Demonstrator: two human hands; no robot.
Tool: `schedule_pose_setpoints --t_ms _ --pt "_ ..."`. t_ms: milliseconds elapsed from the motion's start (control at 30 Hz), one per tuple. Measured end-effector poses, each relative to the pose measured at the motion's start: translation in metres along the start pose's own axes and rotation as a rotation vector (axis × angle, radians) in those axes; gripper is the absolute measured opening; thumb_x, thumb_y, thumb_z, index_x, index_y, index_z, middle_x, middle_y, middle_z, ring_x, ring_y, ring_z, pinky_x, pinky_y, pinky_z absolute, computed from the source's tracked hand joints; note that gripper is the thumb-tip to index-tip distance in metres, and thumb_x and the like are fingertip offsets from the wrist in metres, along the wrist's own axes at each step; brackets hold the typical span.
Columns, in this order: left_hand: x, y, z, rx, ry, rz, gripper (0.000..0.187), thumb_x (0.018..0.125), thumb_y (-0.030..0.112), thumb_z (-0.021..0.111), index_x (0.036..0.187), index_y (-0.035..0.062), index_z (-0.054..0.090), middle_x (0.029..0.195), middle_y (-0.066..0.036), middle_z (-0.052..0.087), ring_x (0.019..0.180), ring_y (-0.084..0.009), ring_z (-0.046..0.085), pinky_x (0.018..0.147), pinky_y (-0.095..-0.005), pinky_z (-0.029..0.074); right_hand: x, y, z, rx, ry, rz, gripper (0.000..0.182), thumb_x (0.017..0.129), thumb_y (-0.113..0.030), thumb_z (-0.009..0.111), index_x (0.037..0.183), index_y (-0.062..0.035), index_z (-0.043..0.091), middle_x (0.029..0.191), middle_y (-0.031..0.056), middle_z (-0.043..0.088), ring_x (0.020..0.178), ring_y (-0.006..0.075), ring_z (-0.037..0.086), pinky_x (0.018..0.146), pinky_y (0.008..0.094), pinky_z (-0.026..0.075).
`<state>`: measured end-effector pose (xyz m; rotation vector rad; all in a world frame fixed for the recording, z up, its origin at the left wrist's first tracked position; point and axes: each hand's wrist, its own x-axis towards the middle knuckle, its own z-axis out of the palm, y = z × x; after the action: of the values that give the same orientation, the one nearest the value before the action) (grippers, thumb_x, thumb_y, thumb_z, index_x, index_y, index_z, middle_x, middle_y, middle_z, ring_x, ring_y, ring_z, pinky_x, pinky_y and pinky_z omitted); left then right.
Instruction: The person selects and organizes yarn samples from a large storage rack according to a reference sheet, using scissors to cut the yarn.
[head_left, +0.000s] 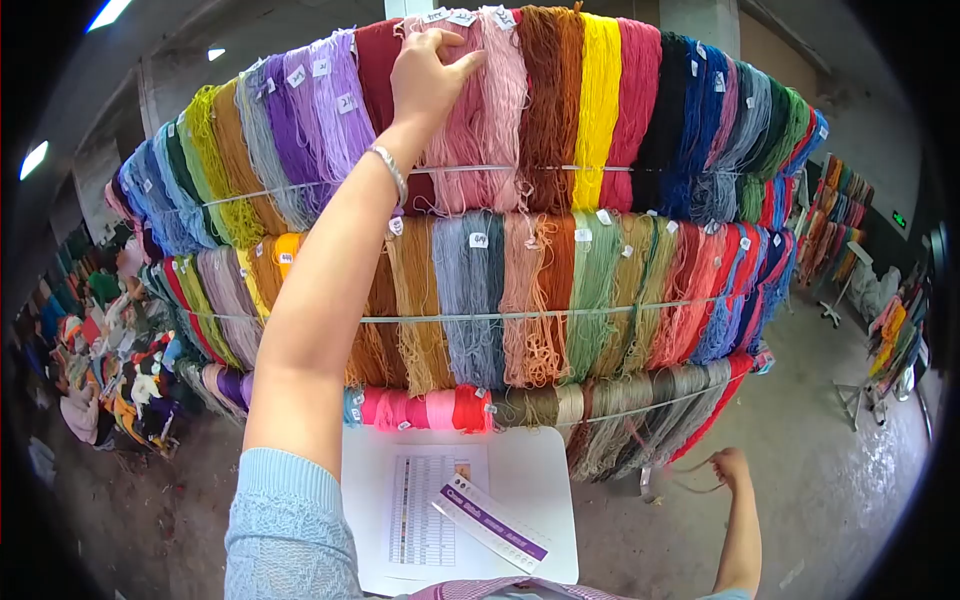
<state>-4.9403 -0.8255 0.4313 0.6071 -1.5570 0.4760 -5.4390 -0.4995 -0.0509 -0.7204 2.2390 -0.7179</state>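
Printed sheet (421, 545), rows seemingly too small to read

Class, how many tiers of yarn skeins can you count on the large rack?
3: the top tier, where the left hand is; the middle tier; and the bottom tier, just above the white board. Others may be hidden behind it.

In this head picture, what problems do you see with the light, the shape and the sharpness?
Head view: rows of yarn bow strongly, like through a very wide lens, with black corners; head view: ceiling lamps look burnt white at upper left; head view: small print on the paper sheet is too fine to read.
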Motion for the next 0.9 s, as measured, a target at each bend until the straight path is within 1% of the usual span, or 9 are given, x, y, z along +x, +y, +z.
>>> schedule_pose_setpoints --t_ms 100,200,267,333,400,467,533,667,900 --pt "0.000 -0.002 0.008 0.096 -0.042 -0.076 0.027 0.073 0.035 0.072 0.084 0.0103 0.070 0.092 -0.008 0.060 0.084 -0.0241 0.062 0.074 -0.0386 0.049 -0.028 -0.023 -0.010 0.432 -0.077 -0.063 0.013 0.083 -0.016 0.058 0.078 -0.0037 0.059 0.055 0.0005 0.052 0.041 0.0091 0.045 0.035 0.0248 0.034" --pt "-0.003 -0.003 0.010 0.166 -0.037 -0.083 0.027 0.073 0.033 0.072 0.081 0.0067 0.072 0.085 -0.010 0.061 0.076 -0.0236 0.061 0.071 -0.0336 0.048 -0.044 -0.058 -0.004 0.508 -0.110 -0.107 0.017 0.086 -0.019 0.056 0.075 -0.0069 0.055 0.055 -0.0010 0.050 0.041 0.0078 0.042 0.038 0.0227 0.032" --pt "-0.006 -0.006 0.006 0.101 -0.133 -0.165 0.019 0.075 0.031 0.068 0.079 0.0128 0.072 0.090 -0.005 0.061 0.081 -0.0272 0.062 0.073 -0.0393 0.049 -0.046 -0.080 0.001 0.545 -0.141 -0.132 0.017 0.087 -0.019 0.056 0.076 -0.0075 0.055 0.056 -0.0012 0.050 0.042 0.0075 0.041 0.038 0.0222 0.032" --pt "-0.007 -0.007 0.003 0.045 -0.153 -0.179 0.017 0.077 0.025 0.067 0.079 0.0085 0.071 0.087 -0.007 0.061 0.078 -0.0242 0.062 0.070 -0.0356 0.048 -0.048 -0.104 0.005 0.833 -0.345 -0.262 0.011 0.088 -0.017 0.054 0.081 -0.0091 0.054 0.057 -0.0039 0.045 0.044 0.0063 0.037 0.041 0.0211 0.028" --pt "-0.010 -0.013 0.000 -0.226 -0.209 -0.138 0.018 0.082 0.017 0.067 0.082 -0.0004 0.068 0.079 -0.003 0.060 0.072 -0.0124 0.058 0.066 -0.0250 0.045 -0.037 -0.133 0.014 1.388 -0.593 -0.096 0.014 0.092 -0.019 0.052 0.083 -0.0092 0.054 0.054 -0.0055 0.038 0.045 0.0059 0.033 0.042 0.0219 0.027" --pt "-0.010 -0.010 -0.006 -0.290 -0.249 -0.162 0.014 0.086 0.014 0.063 0.086 0.0002 0.065 0.079 -0.001 0.060 0.072 -0.0105 0.059 0.062 -0.0215 0.046 -0.060 -0.178 0.018 1.372 -0.726 -0.273 0.017 0.094 -0.022 0.050 0.087 -0.0078 0.056 0.052 -0.0061 0.033 0.045 0.0066 0.031 0.041 0.0216 0.024" --pt "-0.010 0.010 -0.022 -0.685 -0.374 -0.533 0.011 0.089 0.015 0.060 0.091 0.0040 0.060 0.079 -0.002 0.061 0.070 -0.0106 0.062 0.058 -0.0197 0.047 -0.077 -0.222 0.025 1.410 -0.939 -0.402 0.019 0.096 -0.022 0.047 0.093 -0.0061 0.058 0.051 -0.0050 0.029 0.045 0.0068 0.026 0.043 0.0224 0.023" --pt "-0.013 0.022 -0.025 -0.825 -0.408 -0.649 0.015 0.091 0.019 0.057 0.088 0.0042 0.055 0.079 -0.004 0.063 0.067 -0.0115 0.063 0.056 -0.0189 0.047 -0.124 -0.303 0.035 1.319 -1.135 -0.578 0.025 0.098 -0.021 0.043 0.106 -0.0026 0.057 0.050 -0.0052 0.027 0.046 0.0064 0.027 0.044 0.0214 0.024" --pt "-0.035 0.022 -0.019 -0.461 -0.264 -0.499 0.019 0.088 0.018 0.062 0.081 0.0005 0.065 0.065 -0.004 0.064 0.054 -0.0079 0.059 0.050 -0.0205 0.046 -0.195 -0.422 0.045 1.042 -0.915 -0.967 0.022 0.094 -0.019 0.052 0.107 -0.0025 0.057 0.058 -0.0058 0.039 0.049 0.0040 0.032 0.046 0.0198 0.028"
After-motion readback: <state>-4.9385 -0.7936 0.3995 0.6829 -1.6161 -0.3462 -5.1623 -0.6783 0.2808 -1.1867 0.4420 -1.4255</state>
